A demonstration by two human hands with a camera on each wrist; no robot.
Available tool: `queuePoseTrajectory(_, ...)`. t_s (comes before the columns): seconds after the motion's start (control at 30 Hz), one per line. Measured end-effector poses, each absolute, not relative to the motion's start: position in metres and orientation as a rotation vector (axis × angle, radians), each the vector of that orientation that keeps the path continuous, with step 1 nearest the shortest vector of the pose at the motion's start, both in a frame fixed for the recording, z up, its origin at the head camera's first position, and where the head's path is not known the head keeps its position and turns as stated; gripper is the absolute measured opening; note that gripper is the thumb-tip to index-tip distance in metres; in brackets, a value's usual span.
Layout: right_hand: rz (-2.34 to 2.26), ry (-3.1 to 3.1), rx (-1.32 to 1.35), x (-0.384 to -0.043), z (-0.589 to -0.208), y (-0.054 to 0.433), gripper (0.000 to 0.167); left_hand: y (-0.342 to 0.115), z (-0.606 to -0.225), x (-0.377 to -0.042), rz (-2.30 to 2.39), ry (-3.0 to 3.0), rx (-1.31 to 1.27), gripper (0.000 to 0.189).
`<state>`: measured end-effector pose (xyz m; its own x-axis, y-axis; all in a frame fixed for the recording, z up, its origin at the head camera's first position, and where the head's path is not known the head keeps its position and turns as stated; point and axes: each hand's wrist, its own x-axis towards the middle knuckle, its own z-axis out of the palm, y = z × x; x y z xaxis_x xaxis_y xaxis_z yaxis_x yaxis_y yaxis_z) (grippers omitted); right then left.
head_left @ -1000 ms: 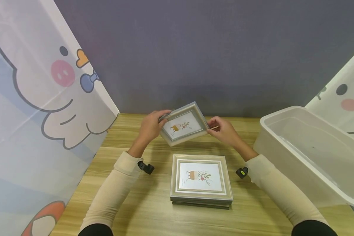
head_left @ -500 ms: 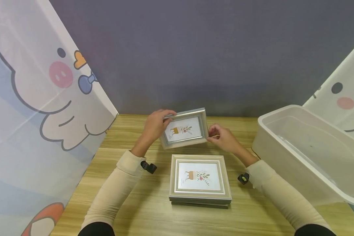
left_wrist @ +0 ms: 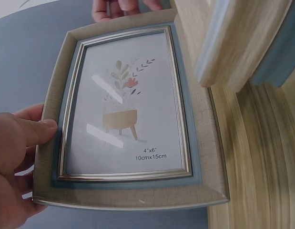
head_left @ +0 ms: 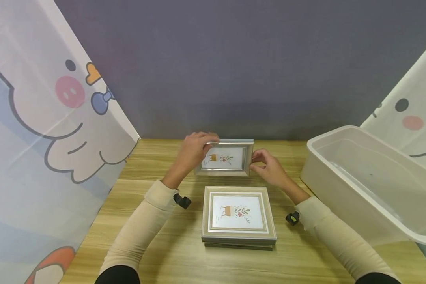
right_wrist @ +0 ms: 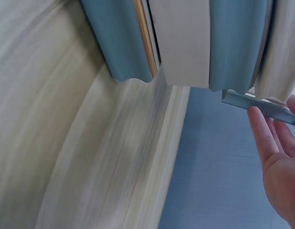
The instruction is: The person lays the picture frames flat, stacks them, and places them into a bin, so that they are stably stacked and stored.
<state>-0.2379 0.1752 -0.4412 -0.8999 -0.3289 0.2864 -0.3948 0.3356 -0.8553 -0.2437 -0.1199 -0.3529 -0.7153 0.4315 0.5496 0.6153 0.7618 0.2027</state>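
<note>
A picture frame (head_left: 247, 157) with a flower-and-stool print is tipped up on edge at the back of the table, its front facing me. My left hand (head_left: 193, 152) grips its upper left part, the thumb (left_wrist: 40, 131) lying on the front border in the left wrist view. At the opposite short side my right hand (head_left: 271, 169) pinches the border with thumb and fingers. In the right wrist view the right hand's fingers (right_wrist: 266, 138) are against the frame's edge (right_wrist: 257, 107). Nearer to me a stack of similar frames (head_left: 238, 213) lies flat, print side up.
To the right stands a large translucent white plastic bin (head_left: 351, 193). A dark grey panel (head_left: 234, 79) rises behind the wooden table (head_left: 170, 244). Cartoon-printed sheets (head_left: 85, 138) hang at both sides.
The held frame has turned from slanted to level, come slightly lower and tipped more upright. Both hands kept hold of it. The stack has stayed put.
</note>
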Motion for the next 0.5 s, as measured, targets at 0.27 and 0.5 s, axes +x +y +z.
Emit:
queuePoseTrajectory(0.27,1.747,-2.346,0.688,-0.242,-0.435,0.176,0.068,-0.116,-0.355,-0.244,-0.515,-2.500,-0.770,0.025)
queuePoseTrajectory(0.5,1.701,-2.311,0.744,-0.244,-0.428,0.177,0.072,-0.112,-0.358,-0.244,-0.489,-2.488,-0.766,0.025)
